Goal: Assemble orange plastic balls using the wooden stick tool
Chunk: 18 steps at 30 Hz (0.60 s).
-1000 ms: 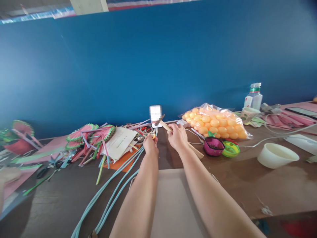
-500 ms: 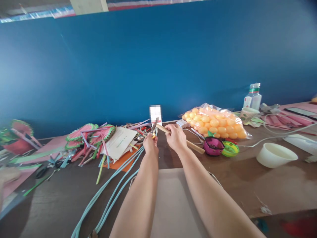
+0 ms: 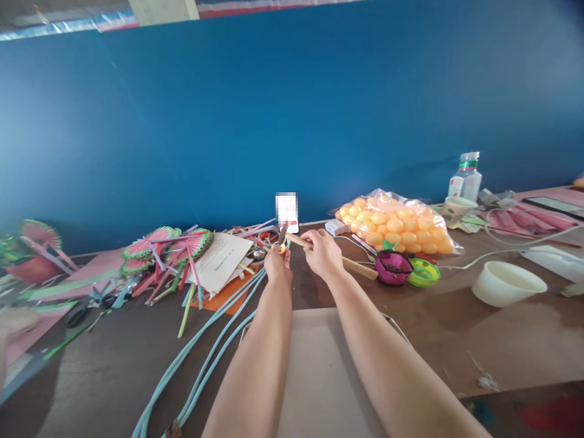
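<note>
Pale-blue cords point(image 3: 201, 350) run up toward left hand point(image 3: 277, 266), fingers pinched on small yellow piece point(image 3: 282, 249), mostly hidden. Right hand point(image 3: 325, 252) alongside, fingers wrapped round wooden handle of hammer point(image 3: 359, 268); dark hammer head point(image 3: 282, 233) right over yellow piece, contact impossible to tell. Off to right, purple bowl point(image 3: 393, 269), then clear bag of orange balls point(image 3: 395, 225), blue wall point(image 3: 292, 115) behind everything.

A bag point(image 3: 396, 225) lies on the table point(image 3: 438, 331) between the right hand point(image 3: 323, 252) and bottles point(image 3: 472, 184).
</note>
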Motion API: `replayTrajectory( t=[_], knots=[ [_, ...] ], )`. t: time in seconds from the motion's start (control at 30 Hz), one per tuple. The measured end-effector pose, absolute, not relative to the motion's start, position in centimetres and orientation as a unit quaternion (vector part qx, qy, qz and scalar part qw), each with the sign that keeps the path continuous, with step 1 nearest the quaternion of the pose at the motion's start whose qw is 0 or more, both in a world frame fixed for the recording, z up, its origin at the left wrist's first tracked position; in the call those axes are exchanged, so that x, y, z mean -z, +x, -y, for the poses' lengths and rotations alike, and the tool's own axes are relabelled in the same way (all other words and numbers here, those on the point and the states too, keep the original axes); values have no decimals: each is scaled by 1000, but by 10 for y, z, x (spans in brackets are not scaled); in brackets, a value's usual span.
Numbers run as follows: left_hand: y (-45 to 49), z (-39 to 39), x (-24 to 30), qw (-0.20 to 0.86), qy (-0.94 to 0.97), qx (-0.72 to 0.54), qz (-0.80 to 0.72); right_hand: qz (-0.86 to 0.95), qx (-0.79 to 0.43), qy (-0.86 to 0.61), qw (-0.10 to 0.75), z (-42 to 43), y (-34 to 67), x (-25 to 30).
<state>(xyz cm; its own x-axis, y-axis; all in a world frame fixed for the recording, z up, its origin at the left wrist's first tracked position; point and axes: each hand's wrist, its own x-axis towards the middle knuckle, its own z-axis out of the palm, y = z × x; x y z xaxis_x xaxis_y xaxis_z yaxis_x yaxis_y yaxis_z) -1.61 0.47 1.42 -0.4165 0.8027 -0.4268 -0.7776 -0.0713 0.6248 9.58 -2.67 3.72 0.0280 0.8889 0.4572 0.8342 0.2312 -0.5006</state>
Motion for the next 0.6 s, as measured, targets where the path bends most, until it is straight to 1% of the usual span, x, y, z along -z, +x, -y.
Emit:
replayTrajectory(
  t=[0.13, 0.3, 0.43, 0.6],
  knots=[
    [-16, -5, -14, 531, 4, -739, -414, 673, -28, -627, 390, 27, 95, -38],
    [-16, -5, -14, 536, 10, -740, -406, 695, -35, -616, 368, 29, 95, -40],
    [-16, -5, -14, 522, 5, -743, -419, 678, -26, -619, 395, 29, 95, -39],
    [-16, -6, -14, 525, 12, -740, -420, 697, -35, -617, 364, 28, 95, -36]
  ],
)
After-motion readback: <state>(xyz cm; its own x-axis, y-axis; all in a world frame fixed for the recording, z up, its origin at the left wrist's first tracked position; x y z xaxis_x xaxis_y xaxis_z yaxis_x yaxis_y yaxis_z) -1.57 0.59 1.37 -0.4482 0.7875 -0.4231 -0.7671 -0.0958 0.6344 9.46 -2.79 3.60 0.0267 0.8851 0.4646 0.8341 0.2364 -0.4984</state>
